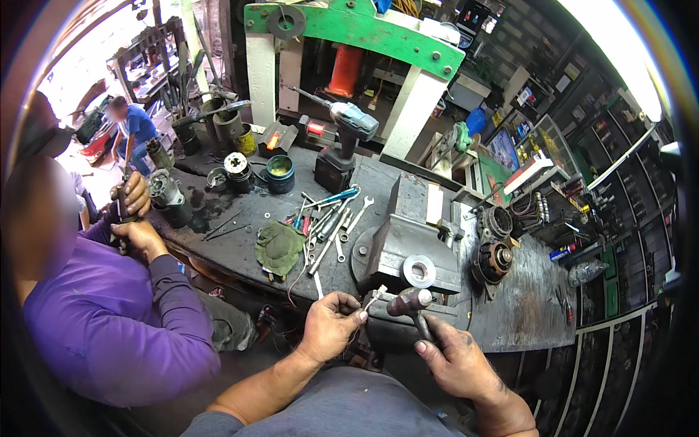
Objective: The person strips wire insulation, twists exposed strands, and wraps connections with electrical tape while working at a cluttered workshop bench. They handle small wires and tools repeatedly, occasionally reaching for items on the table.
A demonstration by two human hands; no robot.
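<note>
My left hand (329,325) pinches a small whitish connector (376,295) with thin wire trailing from it, just in front of the bench vise (411,237). In my right hand (459,357) is a hammer (410,303), gripped by its dark handle, its head raised near the vise's front and close to the connector. A silver ring-shaped roll (419,271) lies on the vise. To the left of the vise, several wrenches (331,233) and screwdrivers are heaped beside a crumpled green cloth (279,247).
A cordless impact driver (348,131) stands on the workbench (240,255) behind the tools, with cans and motor parts (238,167) farther left. Rotor-like parts (494,258) sit right of the vise. A co-worker in a purple sleeve (138,328) holds a dark part at left. A green-topped press frame (349,33) rises behind.
</note>
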